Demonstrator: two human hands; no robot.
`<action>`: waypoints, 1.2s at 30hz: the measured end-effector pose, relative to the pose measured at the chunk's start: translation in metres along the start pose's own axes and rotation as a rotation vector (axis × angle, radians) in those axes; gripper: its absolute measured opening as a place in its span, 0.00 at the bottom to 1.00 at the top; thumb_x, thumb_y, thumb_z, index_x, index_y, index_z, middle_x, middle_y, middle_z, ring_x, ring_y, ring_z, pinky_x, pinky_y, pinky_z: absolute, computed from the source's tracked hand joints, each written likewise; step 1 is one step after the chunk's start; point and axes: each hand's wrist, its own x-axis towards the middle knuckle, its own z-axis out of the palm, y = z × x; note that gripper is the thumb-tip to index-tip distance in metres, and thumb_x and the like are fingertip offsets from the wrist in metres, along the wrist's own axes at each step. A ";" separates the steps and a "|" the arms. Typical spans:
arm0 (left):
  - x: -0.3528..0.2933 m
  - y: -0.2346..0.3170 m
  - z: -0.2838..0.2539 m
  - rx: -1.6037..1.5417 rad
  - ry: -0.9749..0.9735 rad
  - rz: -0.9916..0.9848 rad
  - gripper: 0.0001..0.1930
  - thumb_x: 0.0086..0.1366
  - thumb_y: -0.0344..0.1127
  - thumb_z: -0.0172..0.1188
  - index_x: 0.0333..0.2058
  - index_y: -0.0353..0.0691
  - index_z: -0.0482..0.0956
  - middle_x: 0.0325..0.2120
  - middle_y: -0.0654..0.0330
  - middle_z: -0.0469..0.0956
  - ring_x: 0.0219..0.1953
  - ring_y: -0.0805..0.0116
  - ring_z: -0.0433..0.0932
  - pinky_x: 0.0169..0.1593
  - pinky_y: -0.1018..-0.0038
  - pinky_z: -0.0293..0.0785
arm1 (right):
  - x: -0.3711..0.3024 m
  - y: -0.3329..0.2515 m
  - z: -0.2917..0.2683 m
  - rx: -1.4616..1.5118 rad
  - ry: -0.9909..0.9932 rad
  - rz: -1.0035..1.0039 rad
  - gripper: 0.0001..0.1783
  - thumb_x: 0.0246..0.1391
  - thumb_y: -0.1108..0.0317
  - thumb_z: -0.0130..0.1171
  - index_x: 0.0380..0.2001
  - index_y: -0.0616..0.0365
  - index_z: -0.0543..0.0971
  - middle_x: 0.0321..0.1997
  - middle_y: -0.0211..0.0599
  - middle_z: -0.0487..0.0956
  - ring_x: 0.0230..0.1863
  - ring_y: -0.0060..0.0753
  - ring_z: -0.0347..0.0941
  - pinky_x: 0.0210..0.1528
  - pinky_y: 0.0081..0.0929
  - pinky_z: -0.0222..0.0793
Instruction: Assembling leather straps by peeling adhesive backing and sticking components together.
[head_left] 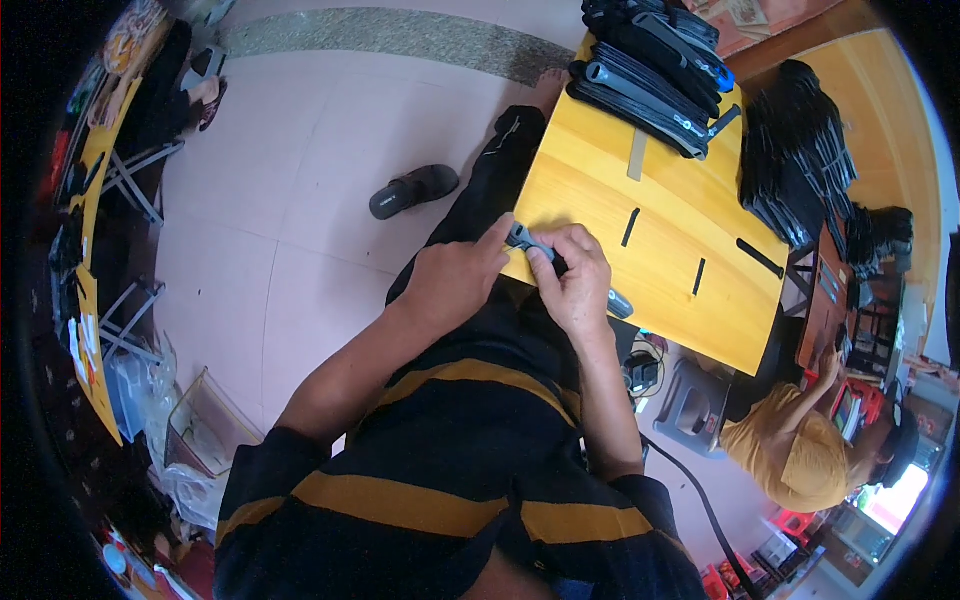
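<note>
At the near left corner of the yellow wooden table [580, 190], both my hands are on a small grey strap-like piece [541, 246] with a dark slot at one end. My right hand [580, 275] is closed on it, thumb along its top. My left hand [450, 280] is closed at the slotted end, its index finger stretched along the tip; the other fingertips are partly hidden. By my right wrist, a grey rounded end of a similar piece [620, 303] shows at the table's near edge.
Stacked black fabric pieces with grey straps [650, 90] lie at the table's far end; another black pile [795, 150] stands to the right. Black strips [760, 257] lie on the tabletop. A black slipper [414, 191] is on the floor. A person in a mustard shirt [800, 450] sits at right.
</note>
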 end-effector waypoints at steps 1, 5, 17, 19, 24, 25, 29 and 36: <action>0.001 -0.001 0.000 0.009 0.009 0.024 0.28 0.73 0.42 0.60 0.69 0.47 0.67 0.25 0.48 0.83 0.27 0.45 0.84 0.31 0.51 0.79 | 0.000 0.000 0.000 0.005 0.006 0.001 0.06 0.53 0.71 0.68 0.36 0.58 0.85 0.35 0.42 0.79 0.41 0.50 0.78 0.46 0.42 0.74; 0.003 0.002 -0.006 0.006 -0.020 0.002 0.26 0.73 0.43 0.59 0.67 0.47 0.71 0.25 0.48 0.83 0.26 0.45 0.84 0.31 0.51 0.79 | 0.000 0.000 0.001 0.024 0.023 -0.007 0.06 0.53 0.73 0.68 0.35 0.58 0.85 0.34 0.42 0.79 0.40 0.49 0.79 0.45 0.41 0.75; 0.001 -0.004 -0.003 0.127 -0.036 0.059 0.23 0.72 0.34 0.57 0.65 0.39 0.75 0.25 0.52 0.84 0.25 0.57 0.85 0.29 0.59 0.80 | -0.001 0.000 -0.001 0.020 -0.014 -0.017 0.07 0.55 0.73 0.68 0.38 0.57 0.85 0.34 0.43 0.78 0.40 0.51 0.77 0.44 0.42 0.74; 0.001 -0.008 -0.002 0.107 0.037 0.121 0.24 0.70 0.32 0.58 0.64 0.43 0.76 0.26 0.53 0.85 0.25 0.56 0.85 0.29 0.60 0.79 | -0.002 -0.001 -0.004 0.009 -0.029 -0.018 0.07 0.55 0.74 0.68 0.38 0.59 0.85 0.35 0.43 0.79 0.40 0.48 0.78 0.44 0.39 0.74; 0.005 -0.010 -0.007 0.058 -0.087 -0.007 0.22 0.73 0.38 0.58 0.64 0.56 0.77 0.34 0.50 0.86 0.30 0.44 0.83 0.34 0.50 0.78 | -0.001 -0.001 -0.003 -0.002 -0.055 -0.020 0.07 0.56 0.75 0.67 0.39 0.61 0.85 0.35 0.43 0.79 0.39 0.46 0.78 0.45 0.36 0.75; 0.006 -0.013 -0.006 0.047 -0.091 -0.009 0.22 0.73 0.38 0.58 0.64 0.58 0.77 0.34 0.50 0.86 0.30 0.44 0.83 0.34 0.50 0.78 | -0.001 -0.001 -0.003 0.003 -0.049 -0.024 0.06 0.55 0.74 0.67 0.38 0.59 0.84 0.34 0.44 0.78 0.39 0.49 0.77 0.44 0.40 0.73; 0.008 -0.021 -0.007 0.035 -0.067 0.020 0.20 0.72 0.39 0.59 0.62 0.59 0.80 0.34 0.50 0.86 0.30 0.44 0.82 0.34 0.51 0.77 | -0.003 -0.001 -0.002 -0.022 -0.024 -0.059 0.06 0.54 0.73 0.67 0.36 0.58 0.83 0.33 0.44 0.77 0.39 0.53 0.75 0.42 0.45 0.72; 0.010 -0.019 -0.018 -0.027 0.002 0.095 0.16 0.73 0.39 0.58 0.56 0.58 0.85 0.32 0.49 0.85 0.29 0.47 0.83 0.34 0.54 0.76 | -0.001 -0.008 -0.001 -0.098 -0.010 -0.107 0.07 0.53 0.73 0.68 0.36 0.57 0.84 0.34 0.42 0.77 0.40 0.52 0.76 0.44 0.43 0.72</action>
